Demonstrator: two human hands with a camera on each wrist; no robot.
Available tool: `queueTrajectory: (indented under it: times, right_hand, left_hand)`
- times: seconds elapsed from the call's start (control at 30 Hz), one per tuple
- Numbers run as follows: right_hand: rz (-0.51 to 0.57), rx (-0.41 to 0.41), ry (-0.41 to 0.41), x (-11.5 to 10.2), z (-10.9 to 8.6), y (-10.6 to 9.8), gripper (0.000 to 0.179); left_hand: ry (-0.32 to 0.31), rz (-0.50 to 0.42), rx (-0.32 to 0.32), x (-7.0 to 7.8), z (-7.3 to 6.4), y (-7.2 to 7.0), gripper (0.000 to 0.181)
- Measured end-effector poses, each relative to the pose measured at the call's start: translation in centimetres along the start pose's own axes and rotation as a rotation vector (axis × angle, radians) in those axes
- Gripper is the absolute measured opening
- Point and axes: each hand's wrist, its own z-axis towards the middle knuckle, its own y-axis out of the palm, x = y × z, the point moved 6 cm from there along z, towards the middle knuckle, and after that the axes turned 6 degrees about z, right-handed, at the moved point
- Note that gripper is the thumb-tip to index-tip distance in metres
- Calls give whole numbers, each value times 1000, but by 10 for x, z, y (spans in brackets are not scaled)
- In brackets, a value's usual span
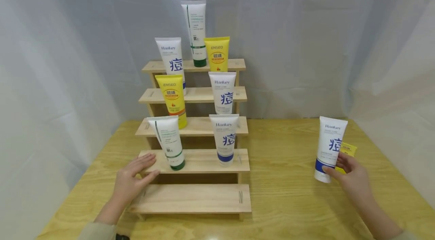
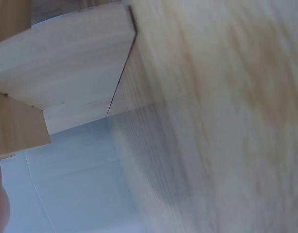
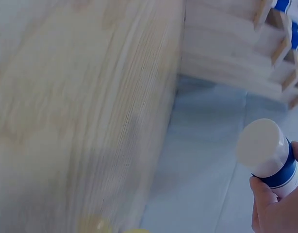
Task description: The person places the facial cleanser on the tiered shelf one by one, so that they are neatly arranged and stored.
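Note:
In the head view my right hand (image 1: 355, 177) grips a white Hankey tube (image 1: 331, 145) with a blue band near its cap, slightly tilted and above the table at the right. The right wrist view shows that tube's round white cap (image 3: 259, 145), with fingers around the blue band. My left hand (image 1: 130, 176) rests at the left end of a stepped wooden rack (image 1: 192, 198), fingers on its second step from the bottom. Closest to those fingers is a white tube with a green cap (image 1: 170, 143). A yellow tube (image 1: 348, 149) is partly hidden behind my right hand.
More tubes stand on the rack: a Hankey tube (image 1: 225, 138) on the second step, a yellow ENSEO tube (image 1: 173, 98) higher at left, another (image 1: 217, 53) at right, and a green-capped tube (image 1: 195, 32) on top. A pale curtain (image 1: 289, 43) hangs behind the wooden table (image 1: 278, 202).

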Motion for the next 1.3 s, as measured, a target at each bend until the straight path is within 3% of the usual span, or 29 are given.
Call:
queueTrajectory:
  times: [0.3,0.53,0.67,0.87,1.1,1.3]
  right_hand:
    - [238,-91,-70,-29,-29,34,58]
    - [303,-184,-104,-51,-52,58,58]
    - [377,-217,-176,-65,-65,69,57]
    - [400,-284,-264,-82,-82,85,59]
    - [536,-450,-498,-102,-101,110,59]
    - [577,-514,-642,-116,-109,132,60]
  left_hand:
    - [20,7,12,1,1,0,36]
    - [16,12,8,1,1,0,36]
    - [7,5,2,0,1,0,36]
    - [17,-3,14,0,1,0,35]
    - [7,1,1,0,2,0,36]
    - [2,3,-2,-1,1,0,36]
